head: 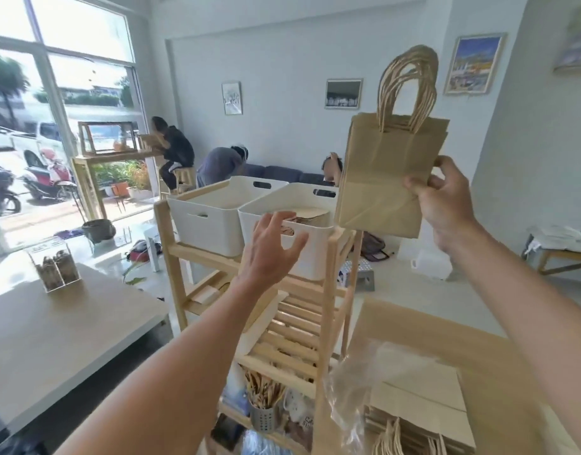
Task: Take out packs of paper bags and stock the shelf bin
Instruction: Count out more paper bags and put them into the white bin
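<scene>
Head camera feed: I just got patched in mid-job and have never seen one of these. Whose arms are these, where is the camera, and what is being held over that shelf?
There is no machine here. The single picture comes from a wide-angle camera worn on a person's head, looking forward and down, so the two bare arms reaching in from the bottom are the wearer's own.

The right hand holds up a pack of brown paper bags with twisted handles, pinched at its right edge. The left hand is open and empty, fingers spread in front of the nearer white bin.

That bin sits on top of a wooden shelf, beside a second white bin, and already has some brown paper in it. At bottom right, an open cardboard box holds more bags and loose clear plastic wrap. A table stands on the left.
</scene>
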Demonstrator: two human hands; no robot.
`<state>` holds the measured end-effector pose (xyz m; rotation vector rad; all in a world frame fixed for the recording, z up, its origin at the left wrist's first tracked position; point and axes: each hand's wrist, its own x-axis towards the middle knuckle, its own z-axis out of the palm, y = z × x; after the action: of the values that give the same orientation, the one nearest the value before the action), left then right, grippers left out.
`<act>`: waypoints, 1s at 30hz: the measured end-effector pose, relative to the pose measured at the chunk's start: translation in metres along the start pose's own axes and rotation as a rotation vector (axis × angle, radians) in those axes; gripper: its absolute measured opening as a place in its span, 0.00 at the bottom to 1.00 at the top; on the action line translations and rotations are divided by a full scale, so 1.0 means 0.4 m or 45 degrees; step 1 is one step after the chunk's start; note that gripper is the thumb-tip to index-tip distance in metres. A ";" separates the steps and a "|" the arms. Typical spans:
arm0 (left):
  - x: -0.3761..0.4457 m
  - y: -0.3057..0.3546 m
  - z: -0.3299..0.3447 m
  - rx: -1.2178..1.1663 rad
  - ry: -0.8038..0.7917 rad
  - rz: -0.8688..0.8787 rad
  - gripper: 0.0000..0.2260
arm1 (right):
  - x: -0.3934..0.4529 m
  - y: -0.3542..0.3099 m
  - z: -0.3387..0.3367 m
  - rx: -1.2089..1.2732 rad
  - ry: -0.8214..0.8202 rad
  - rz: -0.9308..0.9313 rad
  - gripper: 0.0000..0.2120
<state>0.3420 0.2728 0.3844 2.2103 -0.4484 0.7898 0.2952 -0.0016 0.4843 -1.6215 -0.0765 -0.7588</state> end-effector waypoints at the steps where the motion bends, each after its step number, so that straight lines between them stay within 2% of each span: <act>1: 0.031 -0.030 0.011 0.098 0.015 0.012 0.22 | 0.050 0.015 0.039 -0.009 0.001 -0.022 0.13; 4: 0.102 -0.109 0.041 0.280 0.025 0.024 0.27 | 0.183 0.074 0.159 -0.035 0.018 -0.081 0.14; 8: 0.157 -0.187 0.064 0.433 -0.038 0.154 0.35 | 0.328 0.195 0.295 -0.137 -0.028 -0.123 0.12; 13: 0.174 -0.248 0.112 0.421 0.151 0.244 0.25 | 0.469 0.345 0.413 -0.436 -0.096 -0.180 0.12; 16: 0.179 -0.259 0.130 0.400 0.215 0.254 0.24 | 0.489 0.381 0.461 -0.537 -0.165 -0.330 0.13; 17: 0.179 -0.260 0.132 0.399 0.226 0.254 0.24 | 0.478 0.380 0.469 -0.585 -0.206 -0.364 0.14; 19: 0.178 -0.260 0.134 0.385 0.235 0.268 0.24 | 0.461 0.393 0.473 -0.728 -0.423 -0.377 0.16; 21: 0.179 -0.261 0.136 0.362 0.231 0.283 0.24 | 0.449 0.408 0.470 -0.958 -0.654 -0.367 0.16; 24: 0.177 -0.261 0.139 0.339 0.237 0.288 0.22 | 0.430 0.411 0.476 -1.324 -0.876 -0.312 0.16; 27: 0.174 -0.261 0.137 0.315 0.246 0.292 0.21 | 0.427 0.411 0.478 -1.516 -1.081 -0.172 0.17; 29: 0.175 -0.261 0.135 0.309 0.236 0.279 0.21 | 0.430 0.390 0.472 -1.440 -1.039 -0.096 0.23; 30: 0.176 -0.261 0.135 0.311 0.227 0.265 0.21 | 0.436 0.382 0.471 -1.279 -0.896 -0.038 0.25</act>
<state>0.4714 0.2977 0.3467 2.3127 -0.5221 1.1977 0.5816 0.0717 0.4416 -2.7993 -0.2501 -0.1753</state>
